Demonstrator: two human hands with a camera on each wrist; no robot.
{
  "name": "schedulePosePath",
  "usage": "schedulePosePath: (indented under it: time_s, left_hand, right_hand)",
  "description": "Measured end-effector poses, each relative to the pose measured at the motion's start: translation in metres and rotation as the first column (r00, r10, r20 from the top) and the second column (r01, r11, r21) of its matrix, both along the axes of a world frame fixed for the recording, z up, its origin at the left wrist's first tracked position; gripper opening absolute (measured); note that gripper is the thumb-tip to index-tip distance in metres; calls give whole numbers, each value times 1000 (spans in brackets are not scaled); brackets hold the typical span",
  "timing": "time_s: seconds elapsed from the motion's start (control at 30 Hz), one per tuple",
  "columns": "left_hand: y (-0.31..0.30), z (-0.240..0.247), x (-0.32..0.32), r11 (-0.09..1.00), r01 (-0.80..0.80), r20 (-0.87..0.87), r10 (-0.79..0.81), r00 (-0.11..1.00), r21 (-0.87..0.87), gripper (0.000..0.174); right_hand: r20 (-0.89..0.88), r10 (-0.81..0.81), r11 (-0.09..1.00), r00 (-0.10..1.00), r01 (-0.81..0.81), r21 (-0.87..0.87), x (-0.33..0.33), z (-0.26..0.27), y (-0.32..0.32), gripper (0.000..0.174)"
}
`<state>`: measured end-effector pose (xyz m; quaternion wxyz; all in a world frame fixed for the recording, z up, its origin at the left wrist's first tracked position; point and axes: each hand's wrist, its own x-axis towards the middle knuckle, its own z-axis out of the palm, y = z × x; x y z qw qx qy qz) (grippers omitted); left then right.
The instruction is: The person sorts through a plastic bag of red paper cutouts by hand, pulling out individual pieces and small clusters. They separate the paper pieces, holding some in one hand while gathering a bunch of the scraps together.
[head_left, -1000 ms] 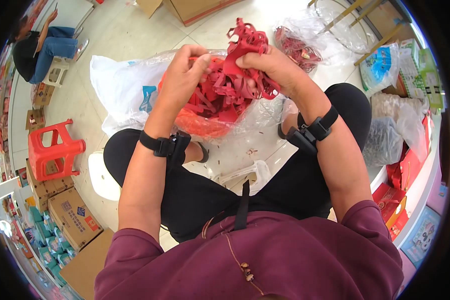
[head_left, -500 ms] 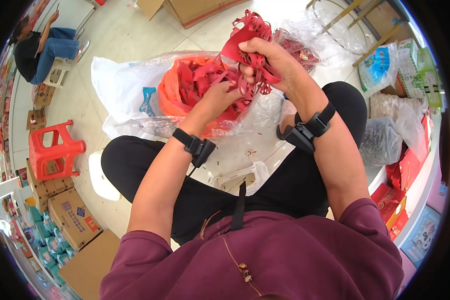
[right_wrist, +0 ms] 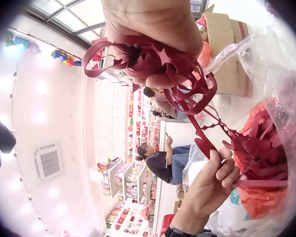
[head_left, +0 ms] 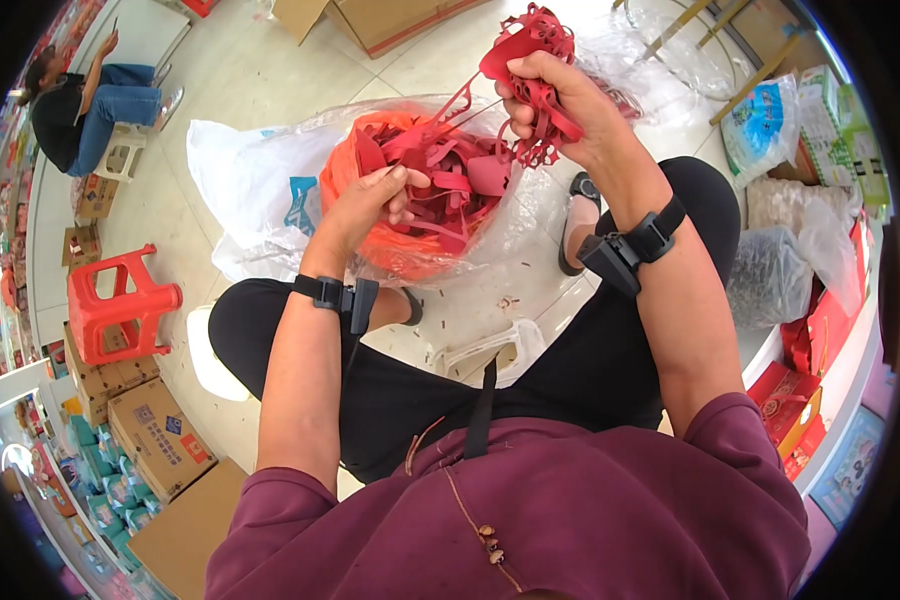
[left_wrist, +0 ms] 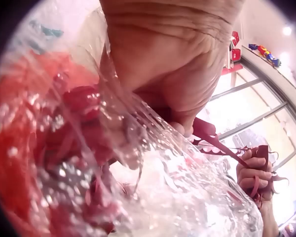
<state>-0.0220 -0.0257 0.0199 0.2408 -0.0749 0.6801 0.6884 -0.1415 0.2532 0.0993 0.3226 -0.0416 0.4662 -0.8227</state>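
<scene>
My right hand (head_left: pixel 575 105) grips a tangled bunch of red cut-out strips (head_left: pixel 540 30), raised beyond the bag on the right. Lower and to the left, my left hand (head_left: pixel 362 208) pinches the end of a red strip (right_wrist: pixel 203 144) between thumb and fingers. Thin strips stretch between the two hands. Beneath them, a heap of red strips (head_left: pixel 450 190) fills an orange bag (head_left: pixel 410 262) with clear plastic (head_left: pixel 495 240) around it. In the left wrist view, that plastic covers part of the left hand's fingers.
A white bag (head_left: pixel 240 180) lies left of the orange bag. Farther left are a red stool (head_left: pixel 120 310), cardboard boxes (head_left: pixel 160 440) and a seated person (head_left: pixel 90 110). Bags (head_left: pixel 765 280) and red boxes (head_left: pixel 780 395) line the right side. A carton (head_left: pixel 390 20) stands at the back.
My left hand reached right to the bunch, then drew back left with a strip pinched. The right hand moved up and to the right with its bunch, stretching strips between the hands.
</scene>
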Motion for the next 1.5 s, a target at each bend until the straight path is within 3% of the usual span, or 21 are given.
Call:
schedulePosePath:
  time_s: [0.07,0.2,0.37,0.47,0.57,0.67,0.8,0.87,0.97,1.07,1.1,1.17,1.27,1.37,1.5]
  left_hand:
    - [-1,0,3,999,30,6,-29,1000,-39,47]
    - [-13,-2,9,997,-73,55,72,996,19,48]
    - [-20,1,8,980,-190,71,186,980,55,42]
    - [-17,11,9,923,-340,118,322,939,183,38]
    - [-2,31,8,934,-324,86,315,945,152,37]
    - [21,54,3,912,-271,52,269,962,309,36]
    - [55,77,-8,857,-251,45,258,965,450,36]
    - [68,89,-14,816,-304,40,327,944,491,36]
    - [56,81,-27,774,-209,18,248,969,598,38]
    - [56,85,-25,905,-274,-97,320,942,326,39]
    - [50,79,-25,944,-299,-152,319,935,141,38]
    - [26,54,-24,910,-343,-262,282,923,-232,37]
    - [7,21,-9,976,-122,-117,102,988,-178,35]
    - [22,7,4,994,-44,-101,34,994,-103,33]
    - [33,-8,-4,992,-99,26,101,995,-73,30]
  right_hand:
    - [9,-16,1000,1000,16,-22,-3,-5,0,22]
    - [43,-37,996,998,40,-80,-13,-10,10,21]
    - [-19,-63,996,998,64,57,-7,-3,6,22]
    - [-103,-38,987,994,54,153,-5,-2,6,24]
    - [-97,58,980,994,-38,198,-1,-3,4,23]
    - [-72,160,966,985,-141,216,12,-4,-8,20]
    - [-20,339,925,940,-330,189,28,-4,-20,30]
    - [6,373,920,928,-371,130,39,4,-23,33]
    - [-42,368,924,929,-361,125,43,1,-27,35]
    - [-72,326,929,942,-306,209,32,-5,-24,30]
    - [-31,294,925,955,-277,259,25,-12,-17,28]
    - [7,245,929,969,-237,284,15,-18,-8,25]
    - [36,176,958,984,-180,224,12,-21,-3,26]
    - [35,164,962,986,-168,215,13,-18,-1,29]
    - [83,248,956,965,-258,139,7,-23,4,26]
